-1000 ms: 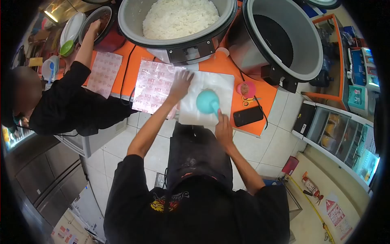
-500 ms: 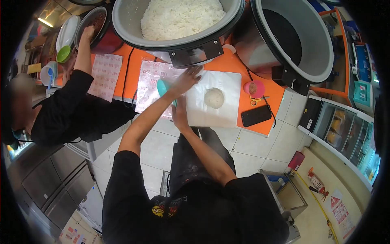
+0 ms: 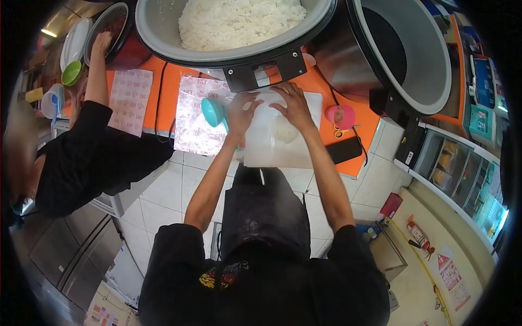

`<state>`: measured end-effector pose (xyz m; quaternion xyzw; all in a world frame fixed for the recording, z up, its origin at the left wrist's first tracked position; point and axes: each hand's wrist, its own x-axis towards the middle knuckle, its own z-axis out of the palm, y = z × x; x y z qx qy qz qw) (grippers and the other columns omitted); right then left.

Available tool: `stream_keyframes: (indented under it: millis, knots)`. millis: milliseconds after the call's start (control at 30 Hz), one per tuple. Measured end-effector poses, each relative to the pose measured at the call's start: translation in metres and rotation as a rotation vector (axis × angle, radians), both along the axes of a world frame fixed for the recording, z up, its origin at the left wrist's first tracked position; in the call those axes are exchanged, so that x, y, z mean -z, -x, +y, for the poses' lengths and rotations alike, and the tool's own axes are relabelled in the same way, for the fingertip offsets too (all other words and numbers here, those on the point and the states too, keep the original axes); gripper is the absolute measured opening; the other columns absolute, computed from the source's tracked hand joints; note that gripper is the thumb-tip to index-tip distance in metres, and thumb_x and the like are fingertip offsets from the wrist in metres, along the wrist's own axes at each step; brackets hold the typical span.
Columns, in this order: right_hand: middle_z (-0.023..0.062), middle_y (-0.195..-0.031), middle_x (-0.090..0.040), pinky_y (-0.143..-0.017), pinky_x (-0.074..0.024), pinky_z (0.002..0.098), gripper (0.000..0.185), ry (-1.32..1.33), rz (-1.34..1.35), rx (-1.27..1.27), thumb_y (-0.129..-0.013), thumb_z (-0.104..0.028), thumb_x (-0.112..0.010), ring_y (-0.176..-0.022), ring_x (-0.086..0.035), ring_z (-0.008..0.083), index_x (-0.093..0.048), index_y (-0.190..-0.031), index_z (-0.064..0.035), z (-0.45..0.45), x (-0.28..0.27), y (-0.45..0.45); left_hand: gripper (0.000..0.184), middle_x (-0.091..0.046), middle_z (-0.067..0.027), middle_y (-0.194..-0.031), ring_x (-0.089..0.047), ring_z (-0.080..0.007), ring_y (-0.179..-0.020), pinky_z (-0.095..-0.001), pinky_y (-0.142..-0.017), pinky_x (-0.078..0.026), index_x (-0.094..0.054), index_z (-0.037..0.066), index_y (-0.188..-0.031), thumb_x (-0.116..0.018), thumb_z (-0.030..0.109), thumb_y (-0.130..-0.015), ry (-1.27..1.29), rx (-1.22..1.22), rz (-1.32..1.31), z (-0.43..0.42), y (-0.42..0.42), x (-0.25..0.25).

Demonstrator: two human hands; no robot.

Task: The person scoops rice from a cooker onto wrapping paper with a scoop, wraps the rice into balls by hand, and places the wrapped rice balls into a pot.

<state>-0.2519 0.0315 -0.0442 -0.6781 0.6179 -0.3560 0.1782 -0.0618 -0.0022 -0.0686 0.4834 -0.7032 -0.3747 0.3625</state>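
My left hand [image 3: 241,113] rests at the upper left of a white sheet of wrapping paper [image 3: 258,152], its thumb apart from the fingers. Opposite it, my right hand [image 3: 296,108] touches the sheet's upper part, with fingers and thumb spread. A round mound of white rice [image 3: 284,130] lies on the sheet, close beside my right wrist. It looks pale and hazy, perhaps beneath a translucent layer. Left of my left hand, a teal scoop [image 3: 212,112] sits on pink-printed wrapping paper [image 3: 190,133].
A large cooker of rice [image 3: 239,24] stands ahead, beside another open cooker [image 3: 429,65]. On the orange table [image 3: 367,127] are a pink cup [image 3: 341,116], yellow scissors [image 3: 339,132] and a black phone [image 3: 343,150]. At left, a co-worker's hand [image 3: 101,42] reaches into a pot.
My right hand has let go of the teal scoop, now lying on the printed paper, and moved up and right onto the white sheet. My left hand has shifted slightly left. The rice mound looks fainter.
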Motion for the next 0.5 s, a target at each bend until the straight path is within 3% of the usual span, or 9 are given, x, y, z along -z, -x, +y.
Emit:
stream_keyframes:
  millis: [167,200,300,400,500]
  knots:
    - [0.007,-0.087,-0.063,-0.083,-0.0448,0.0385,0.014,-0.309,-0.211,-0.251,-0.08,-0.015,-0.072,-0.09,-0.057,0.0254,-0.069,-0.083,-0.002,-0.004,0.01,0.025,0.012,-0.071,-0.0112,-0.098,-0.067,-0.0241,-0.092,-0.0338,-0.082,-0.052,-0.072,0.002,-0.094,-0.071,0.005,-0.082,-0.153,0.083,0.11,0.007,-0.016,0.002]
    - [0.0075,-0.084,-0.063,-0.081,-0.0462,0.0361,0.013,-0.269,-0.187,-0.294,-0.079,-0.014,-0.072,-0.086,-0.057,0.0246,-0.068,-0.081,-0.0017,-0.002,0.008,0.026,0.012,-0.071,-0.0109,-0.099,-0.067,-0.0235,-0.093,-0.0334,-0.083,-0.052,-0.072,0.002,-0.094,-0.071,0.005,-0.082,-0.188,0.084,0.143,0.007,-0.017,0.004]
    - [0.008,-0.082,-0.062,-0.08,-0.0474,0.0366,0.013,-0.092,-0.038,-0.33,-0.078,-0.013,-0.073,-0.085,-0.058,0.0245,-0.068,-0.084,-0.0023,0.002,0.002,0.028,0.013,-0.071,-0.0094,-0.103,-0.067,-0.0213,-0.092,-0.0316,-0.081,-0.052,-0.072,0.001,-0.095,-0.07,0.004,-0.083,-0.256,0.074,0.166,0.01,-0.013,0.014]
    - [0.0089,-0.08,-0.061,-0.076,-0.0497,0.0361,0.016,-0.002,-0.069,-0.27,-0.079,-0.012,-0.073,-0.081,-0.06,0.0253,-0.066,-0.09,-0.0024,-0.001,-0.006,0.021,0.017,-0.073,-0.0078,-0.099,-0.068,-0.017,-0.083,-0.0293,-0.076,-0.053,-0.071,0.001,-0.098,-0.072,0.004,-0.081,-0.385,0.032,0.212,0.008,-0.005,0.018]
    - [0.0108,-0.084,-0.063,-0.073,-0.0513,0.0366,0.02,-0.19,-0.171,-0.246,-0.081,-0.011,-0.073,-0.08,-0.062,0.0273,-0.064,-0.097,-0.0021,0.003,0.01,0.024,0.024,-0.073,-0.0059,-0.089,-0.066,-0.0113,-0.074,-0.0257,-0.067,-0.053,-0.07,0.002,-0.102,-0.076,0.005,-0.079,-0.449,0.043,0.182,0.001,-0.005,0.008]
